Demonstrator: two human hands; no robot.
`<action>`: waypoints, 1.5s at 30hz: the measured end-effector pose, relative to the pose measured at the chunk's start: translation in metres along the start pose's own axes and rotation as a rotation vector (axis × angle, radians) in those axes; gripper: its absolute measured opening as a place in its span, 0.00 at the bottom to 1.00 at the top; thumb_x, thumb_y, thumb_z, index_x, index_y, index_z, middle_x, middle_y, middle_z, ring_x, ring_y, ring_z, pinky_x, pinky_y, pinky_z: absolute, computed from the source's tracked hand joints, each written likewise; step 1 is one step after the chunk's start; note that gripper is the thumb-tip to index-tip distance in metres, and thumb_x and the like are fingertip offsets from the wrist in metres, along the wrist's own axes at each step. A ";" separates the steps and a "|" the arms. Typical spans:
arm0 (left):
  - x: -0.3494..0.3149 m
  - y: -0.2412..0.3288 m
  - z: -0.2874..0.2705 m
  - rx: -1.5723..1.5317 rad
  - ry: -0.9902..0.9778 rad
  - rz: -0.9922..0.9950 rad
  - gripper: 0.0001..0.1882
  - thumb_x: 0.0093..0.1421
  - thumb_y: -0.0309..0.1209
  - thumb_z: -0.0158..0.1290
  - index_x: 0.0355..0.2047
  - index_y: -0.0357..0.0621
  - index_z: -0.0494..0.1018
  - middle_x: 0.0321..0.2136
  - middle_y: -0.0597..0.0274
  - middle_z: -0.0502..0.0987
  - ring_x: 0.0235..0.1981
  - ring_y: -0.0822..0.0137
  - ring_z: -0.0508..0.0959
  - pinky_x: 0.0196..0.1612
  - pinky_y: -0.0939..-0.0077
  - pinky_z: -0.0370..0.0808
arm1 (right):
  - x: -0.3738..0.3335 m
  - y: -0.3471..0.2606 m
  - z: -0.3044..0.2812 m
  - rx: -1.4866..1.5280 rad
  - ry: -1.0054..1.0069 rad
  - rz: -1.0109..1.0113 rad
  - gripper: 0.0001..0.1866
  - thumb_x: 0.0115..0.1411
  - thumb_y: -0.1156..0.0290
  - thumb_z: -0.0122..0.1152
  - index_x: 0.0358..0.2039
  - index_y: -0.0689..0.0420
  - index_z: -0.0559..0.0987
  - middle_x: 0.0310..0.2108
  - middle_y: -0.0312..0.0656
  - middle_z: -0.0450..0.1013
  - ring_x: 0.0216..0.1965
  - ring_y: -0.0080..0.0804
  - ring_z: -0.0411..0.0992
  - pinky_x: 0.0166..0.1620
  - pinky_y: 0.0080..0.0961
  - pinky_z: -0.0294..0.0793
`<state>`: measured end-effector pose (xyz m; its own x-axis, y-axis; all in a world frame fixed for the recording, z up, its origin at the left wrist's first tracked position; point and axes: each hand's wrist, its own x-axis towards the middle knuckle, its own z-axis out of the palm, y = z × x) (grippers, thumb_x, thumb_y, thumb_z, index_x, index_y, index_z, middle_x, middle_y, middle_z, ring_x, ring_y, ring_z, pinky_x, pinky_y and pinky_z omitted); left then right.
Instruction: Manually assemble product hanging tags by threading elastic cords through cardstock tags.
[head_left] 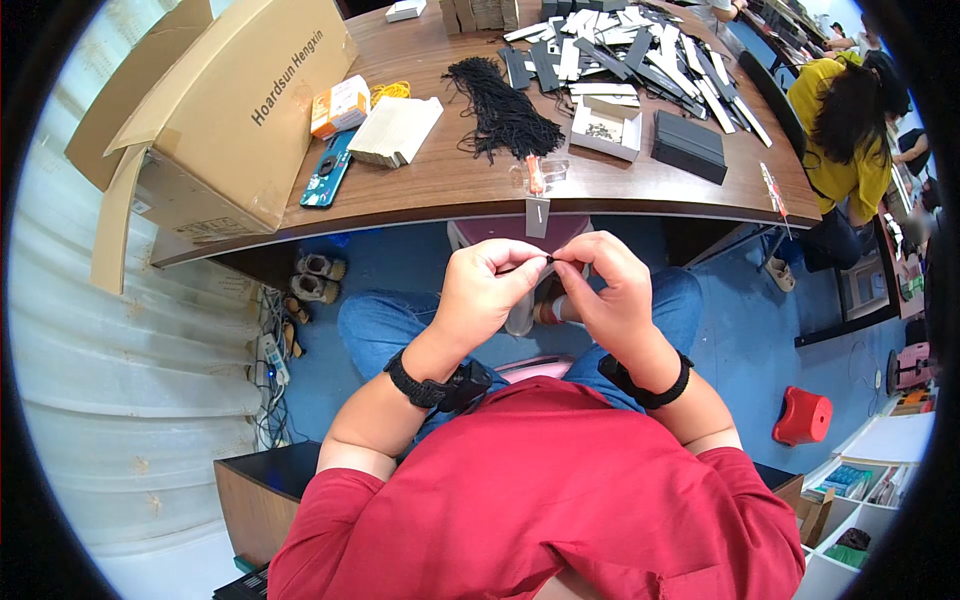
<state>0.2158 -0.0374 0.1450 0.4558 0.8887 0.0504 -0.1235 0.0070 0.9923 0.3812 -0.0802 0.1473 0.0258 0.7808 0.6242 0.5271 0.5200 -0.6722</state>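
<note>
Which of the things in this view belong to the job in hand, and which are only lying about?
Probably for the job:
small dark piece, pinched by left hand and right hand
black cords
open white box
black and white strips

Probably only lying about:
shoes
red stool
large cardboard box

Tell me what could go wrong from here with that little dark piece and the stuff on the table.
The small dark piece, pinched between the fingertips of the left hand and right hand off the table's edge, could slip and drop to the floor.
The black cords lie in a loose heap, so pulling one might tangle others.
The open white box holds small bits that might spill if it were knocked.
</note>
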 end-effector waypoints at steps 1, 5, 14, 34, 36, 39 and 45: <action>-0.001 0.000 0.000 0.021 0.005 0.012 0.07 0.60 0.27 0.53 0.35 0.36 0.76 0.25 0.63 0.78 0.23 0.77 0.76 0.22 0.83 0.75 | 0.000 0.001 0.000 0.013 0.015 -0.040 0.07 0.53 0.77 0.62 0.33 0.61 0.76 0.27 0.33 0.72 0.25 0.15 0.67 0.29 0.14 0.67; -0.003 0.001 0.001 0.055 -0.006 0.018 0.06 0.59 0.26 0.53 0.35 0.36 0.75 0.25 0.63 0.78 0.21 0.78 0.75 0.22 0.83 0.75 | -0.004 0.010 0.000 0.627 -0.081 0.518 0.04 0.56 0.74 0.61 0.32 0.59 0.76 0.25 0.32 0.72 0.23 0.14 0.66 0.26 0.11 0.63; 0.000 -0.002 -0.005 -0.039 -0.013 -0.023 0.05 0.59 0.26 0.54 0.34 0.37 0.74 0.24 0.65 0.76 0.22 0.78 0.75 0.22 0.82 0.76 | 0.002 0.018 -0.011 0.089 0.005 0.112 0.09 0.54 0.76 0.60 0.36 0.61 0.77 0.28 0.38 0.73 0.25 0.21 0.69 0.30 0.16 0.68; 0.004 0.006 -0.007 -0.111 -0.115 -0.159 0.05 0.58 0.26 0.55 0.31 0.37 0.76 0.25 0.65 0.77 0.25 0.79 0.74 0.28 0.85 0.71 | 0.012 0.011 -0.015 0.323 -0.304 0.186 0.07 0.49 0.80 0.63 0.28 0.60 0.74 0.25 0.35 0.72 0.26 0.23 0.71 0.30 0.20 0.71; 0.004 0.007 -0.008 -0.107 -0.130 -0.132 0.05 0.58 0.28 0.55 0.30 0.38 0.75 0.23 0.64 0.76 0.21 0.77 0.74 0.23 0.84 0.71 | 0.012 0.015 -0.016 0.852 -0.264 0.450 0.07 0.54 0.80 0.60 0.34 0.61 0.75 0.29 0.31 0.73 0.31 0.16 0.71 0.35 0.17 0.71; 0.004 0.006 -0.008 -0.112 -0.112 -0.133 0.05 0.58 0.28 0.55 0.30 0.39 0.75 0.23 0.66 0.76 0.20 0.78 0.73 0.23 0.84 0.71 | 0.013 0.021 -0.020 0.863 -0.078 0.700 0.07 0.56 0.79 0.58 0.37 0.61 0.76 0.32 0.34 0.74 0.35 0.17 0.71 0.40 0.17 0.71; 0.005 0.003 -0.005 -0.148 -0.112 -0.163 0.05 0.58 0.29 0.56 0.30 0.40 0.76 0.23 0.67 0.75 0.20 0.79 0.72 0.23 0.85 0.71 | 0.005 0.012 -0.017 0.690 -0.278 0.459 0.12 0.55 0.78 0.58 0.41 0.62 0.76 0.35 0.37 0.74 0.35 0.21 0.72 0.39 0.18 0.71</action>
<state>0.2132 -0.0307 0.1481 0.5738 0.8141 -0.0891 -0.1645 0.2212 0.9613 0.4022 -0.0764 0.1491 -0.1460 0.9739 0.1739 -0.1188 0.1572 -0.9804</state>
